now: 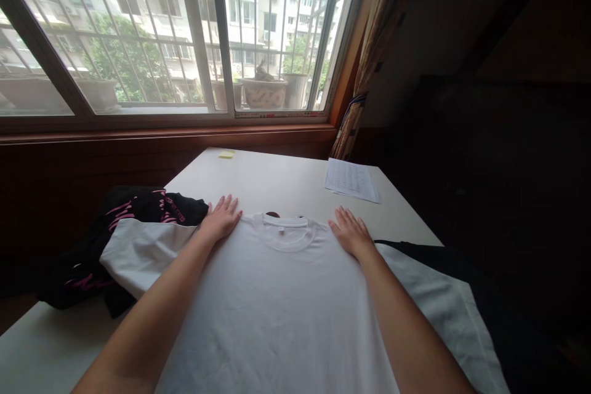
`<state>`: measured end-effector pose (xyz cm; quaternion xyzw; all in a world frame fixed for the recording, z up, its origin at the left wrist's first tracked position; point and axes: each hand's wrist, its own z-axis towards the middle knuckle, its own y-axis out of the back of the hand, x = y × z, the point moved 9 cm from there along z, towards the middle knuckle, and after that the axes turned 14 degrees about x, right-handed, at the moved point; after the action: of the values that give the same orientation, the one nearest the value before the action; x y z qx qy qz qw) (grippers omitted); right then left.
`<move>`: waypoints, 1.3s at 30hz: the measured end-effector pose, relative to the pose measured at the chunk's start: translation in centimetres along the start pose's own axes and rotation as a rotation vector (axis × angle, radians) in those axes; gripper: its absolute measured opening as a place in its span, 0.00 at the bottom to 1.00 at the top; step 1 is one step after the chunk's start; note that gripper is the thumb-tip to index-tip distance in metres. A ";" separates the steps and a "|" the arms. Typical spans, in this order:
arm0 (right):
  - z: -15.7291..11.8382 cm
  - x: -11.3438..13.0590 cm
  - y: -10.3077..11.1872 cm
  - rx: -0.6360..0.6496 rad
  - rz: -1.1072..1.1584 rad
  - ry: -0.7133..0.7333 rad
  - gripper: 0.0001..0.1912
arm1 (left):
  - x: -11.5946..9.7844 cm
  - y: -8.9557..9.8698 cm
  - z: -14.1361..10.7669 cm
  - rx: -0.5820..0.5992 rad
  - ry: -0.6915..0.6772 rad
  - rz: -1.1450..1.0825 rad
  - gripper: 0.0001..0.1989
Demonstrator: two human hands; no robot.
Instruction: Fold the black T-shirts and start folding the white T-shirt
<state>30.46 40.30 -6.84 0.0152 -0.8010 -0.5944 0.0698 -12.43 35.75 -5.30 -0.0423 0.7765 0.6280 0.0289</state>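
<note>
A white T-shirt (286, 301) lies spread on the table, its round collar at the far end and its sleeves out to both sides. Flat on its left shoulder rests my left hand (222, 217), fingers stretched forward and slightly apart. My right hand (351, 231) presses flat on the other shoulder with its fingers extended. Neither hand grips anything. Both forearms cross over the shirt's sides. A small dark round thing (273, 214) shows just behind the collar; I cannot make out what it is.
Black clothing with pink lettering (133, 203) is heaped at the left, partly under the left sleeve. Dark cloth (415, 251) lies by the right sleeve. Printed sheets (351, 180) and a yellow note (226, 154) are on the white table (272, 178). A barred window stands beyond.
</note>
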 end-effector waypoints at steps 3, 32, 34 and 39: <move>0.3 -0.2 0.0 -0.012 0.005 -0.006 0.39 | -0.1 0.2 0.1 -0.027 0.010 -0.008 0.31; -4.5 1.2 3.0 -0.310 -0.105 -0.033 0.27 | -8.3 -1.6 -4.3 -0.050 -0.181 0.001 0.34; -6.1 0.1 3.5 -0.355 -0.146 -0.038 0.27 | -8.2 -1.5 -4.1 -0.052 -0.173 0.001 0.34; -11.1 -8.7 4.9 -0.470 -0.152 -0.173 0.28 | -8.1 -1.3 -3.7 -0.050 -0.159 -0.003 0.35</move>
<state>40.81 32.09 0.17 0.0078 -0.6404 -0.7669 -0.0424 -4.24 32.09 -5.04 0.0058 0.7557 0.6486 0.0905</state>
